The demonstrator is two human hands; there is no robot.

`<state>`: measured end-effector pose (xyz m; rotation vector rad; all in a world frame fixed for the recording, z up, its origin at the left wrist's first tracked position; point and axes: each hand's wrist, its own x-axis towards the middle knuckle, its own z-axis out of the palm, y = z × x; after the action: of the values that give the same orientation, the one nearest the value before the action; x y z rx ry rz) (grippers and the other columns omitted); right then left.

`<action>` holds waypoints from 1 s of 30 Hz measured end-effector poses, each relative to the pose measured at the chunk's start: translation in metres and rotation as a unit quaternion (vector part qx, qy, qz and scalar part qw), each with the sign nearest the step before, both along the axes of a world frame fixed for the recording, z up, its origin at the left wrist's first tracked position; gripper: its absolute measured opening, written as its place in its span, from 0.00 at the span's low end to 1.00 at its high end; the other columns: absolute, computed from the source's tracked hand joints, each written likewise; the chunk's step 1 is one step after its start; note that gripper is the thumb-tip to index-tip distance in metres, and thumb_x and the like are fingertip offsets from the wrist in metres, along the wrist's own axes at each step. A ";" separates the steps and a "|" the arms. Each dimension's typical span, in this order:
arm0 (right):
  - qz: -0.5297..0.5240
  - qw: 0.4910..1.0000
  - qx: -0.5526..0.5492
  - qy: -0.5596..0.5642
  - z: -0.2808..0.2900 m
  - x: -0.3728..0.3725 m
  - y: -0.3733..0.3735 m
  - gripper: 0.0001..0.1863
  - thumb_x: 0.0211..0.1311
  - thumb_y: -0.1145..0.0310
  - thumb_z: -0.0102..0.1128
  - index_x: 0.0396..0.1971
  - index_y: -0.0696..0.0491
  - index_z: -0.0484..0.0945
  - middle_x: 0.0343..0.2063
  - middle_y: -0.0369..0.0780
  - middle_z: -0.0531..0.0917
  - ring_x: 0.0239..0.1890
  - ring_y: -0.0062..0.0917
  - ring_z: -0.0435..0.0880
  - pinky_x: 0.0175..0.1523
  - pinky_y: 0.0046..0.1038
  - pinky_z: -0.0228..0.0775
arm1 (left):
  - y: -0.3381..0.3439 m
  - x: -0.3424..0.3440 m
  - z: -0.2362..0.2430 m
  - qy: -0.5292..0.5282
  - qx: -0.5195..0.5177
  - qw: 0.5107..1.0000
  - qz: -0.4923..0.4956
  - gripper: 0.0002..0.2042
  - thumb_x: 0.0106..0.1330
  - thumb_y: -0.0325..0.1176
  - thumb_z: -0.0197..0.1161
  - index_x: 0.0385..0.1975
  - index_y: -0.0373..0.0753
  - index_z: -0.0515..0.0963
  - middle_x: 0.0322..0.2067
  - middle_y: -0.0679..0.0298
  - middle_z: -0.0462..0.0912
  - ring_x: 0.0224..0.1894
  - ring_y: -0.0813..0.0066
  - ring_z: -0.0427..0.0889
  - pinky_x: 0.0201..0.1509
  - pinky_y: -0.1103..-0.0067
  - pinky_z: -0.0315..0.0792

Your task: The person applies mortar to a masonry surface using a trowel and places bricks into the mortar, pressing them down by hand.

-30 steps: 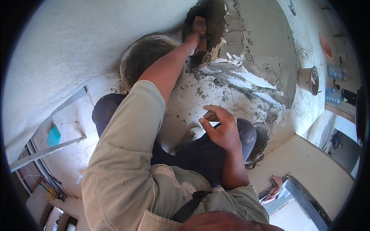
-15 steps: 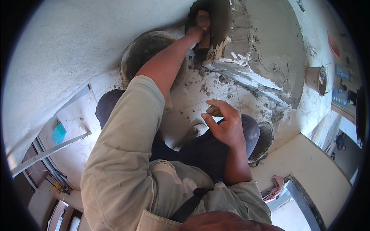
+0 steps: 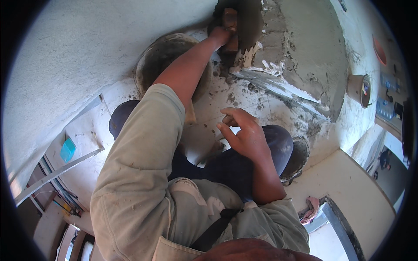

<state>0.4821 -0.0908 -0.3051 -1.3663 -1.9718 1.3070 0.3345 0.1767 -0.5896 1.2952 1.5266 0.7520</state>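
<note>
Right hand [image 3: 244, 132] shifted slightly left, half-curled, looks empty. Left hand [image 3: 220, 37] closed round block [image 3: 230, 17], far, beside left edge of ledge [image 3: 311, 39]; contact unclear. Tub [image 3: 146, 61] just left, crowding that side. Open spattered floor [image 3: 222, 104] between hands.

Room under building work; grey-plastered ledge [image 3: 311, 48]; mortar-spattered floor [image 3: 250, 102]; grimy tub [image 3: 152, 61]

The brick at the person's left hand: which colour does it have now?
The brick is reddish-brown; the head view shows it best.
</note>
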 end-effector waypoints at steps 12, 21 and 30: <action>-0.024 0.999 -0.021 -0.041 0.000 0.014 -0.011 0.16 0.57 0.67 0.67 0.44 0.56 0.77 0.33 0.43 0.82 0.32 0.35 0.86 0.35 0.34 0.77 | -0.026 0.011 0.045 0.098 -0.050 0.991 0.078 0.26 0.61 0.50 0.65 0.43 0.28 0.82 0.44 0.41 0.83 0.51 0.47 0.82 0.55 0.66 0.75; 0.008 0.996 -0.017 -0.089 -0.031 -0.010 0.013 0.16 0.57 0.65 0.66 0.43 0.56 0.77 0.34 0.44 0.83 0.34 0.41 0.85 0.38 0.39 0.77 | -0.022 0.012 0.058 0.179 -0.074 0.981 0.024 0.26 0.62 0.50 0.65 0.43 0.26 0.82 0.44 0.43 0.83 0.51 0.50 0.82 0.54 0.67 0.76; -0.083 0.977 0.013 -0.195 -0.084 -0.015 0.001 0.12 0.57 0.68 0.60 0.40 0.56 0.78 0.37 0.50 0.84 0.40 0.46 0.84 0.43 0.44 0.77 | -0.097 -0.092 0.180 0.088 0.111 0.989 0.041 0.30 0.61 0.53 0.65 0.49 0.28 0.80 0.46 0.46 0.84 0.51 0.56 0.83 0.56 0.70 0.73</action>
<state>0.4675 -0.0896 -0.3886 -1.8453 -2.0483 0.9901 0.2421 0.0792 -0.4093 1.5018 1.6822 0.9005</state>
